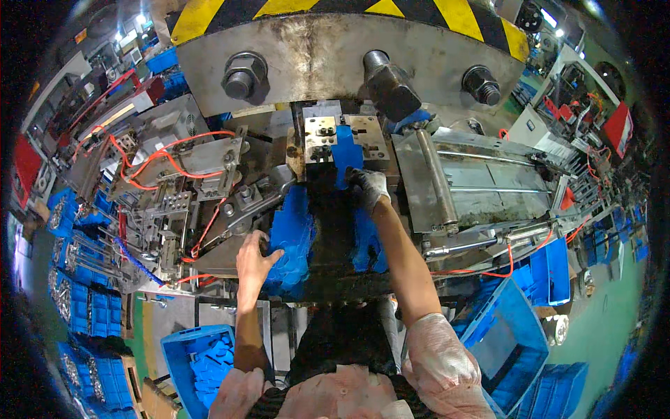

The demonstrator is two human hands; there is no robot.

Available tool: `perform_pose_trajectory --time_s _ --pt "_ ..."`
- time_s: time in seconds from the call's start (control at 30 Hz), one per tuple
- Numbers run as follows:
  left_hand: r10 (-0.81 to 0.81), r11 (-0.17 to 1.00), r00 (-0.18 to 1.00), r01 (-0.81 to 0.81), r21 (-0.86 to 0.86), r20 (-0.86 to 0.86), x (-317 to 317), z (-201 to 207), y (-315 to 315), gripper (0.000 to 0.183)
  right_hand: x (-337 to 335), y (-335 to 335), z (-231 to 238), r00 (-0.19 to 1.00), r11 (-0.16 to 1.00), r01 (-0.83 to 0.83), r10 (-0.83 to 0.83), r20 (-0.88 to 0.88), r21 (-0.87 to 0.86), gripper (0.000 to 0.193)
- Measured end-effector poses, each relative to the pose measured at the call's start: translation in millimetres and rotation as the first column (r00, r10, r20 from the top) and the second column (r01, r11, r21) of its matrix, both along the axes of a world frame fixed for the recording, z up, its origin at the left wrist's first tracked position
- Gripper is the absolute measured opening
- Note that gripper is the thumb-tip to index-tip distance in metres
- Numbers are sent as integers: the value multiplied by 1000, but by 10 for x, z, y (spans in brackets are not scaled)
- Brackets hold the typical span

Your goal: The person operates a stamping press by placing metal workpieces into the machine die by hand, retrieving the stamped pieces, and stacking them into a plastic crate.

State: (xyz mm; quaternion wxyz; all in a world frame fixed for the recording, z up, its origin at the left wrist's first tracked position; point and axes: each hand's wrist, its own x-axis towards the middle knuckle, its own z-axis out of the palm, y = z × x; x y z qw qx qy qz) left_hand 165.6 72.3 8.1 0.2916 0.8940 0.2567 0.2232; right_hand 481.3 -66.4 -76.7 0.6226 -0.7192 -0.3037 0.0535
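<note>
A flat blue stepped sheet piece (345, 146) lies lengthwise over the metal die block (370, 140) of the press. My right hand (370, 187), in a pale glove with dark fingertips, grips the near end of that piece. My bare left hand (255, 264) rests at the left edge of a pile of similar blue sheet pieces (290, 234), thumb spread away from the fingers and touching the pile. More blue pieces (366, 237) lie under my right forearm, which partly covers them.
Above the die hangs the heavy press ram (307, 63) with large bolts and a yellow-black striped edge. Metal fixtures with orange hoses (185, 167) stand left; a roller frame (436, 178) stands right. Blue bins hold pieces at lower left (171, 349) and stand at lower right (534, 335).
</note>
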Motion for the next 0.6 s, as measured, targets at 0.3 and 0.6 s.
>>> perform_pose_trajectory --time_s 0.3,0.6 --pt "-48 999 999 47 27 24 -85 -13 42 37 30 66 -36 977 920 178 -123 176 -350 13" --pt "-32 996 999 31 87 11 -104 -16 74 40 52 134 81 932 724 187 83 354 -664 21"
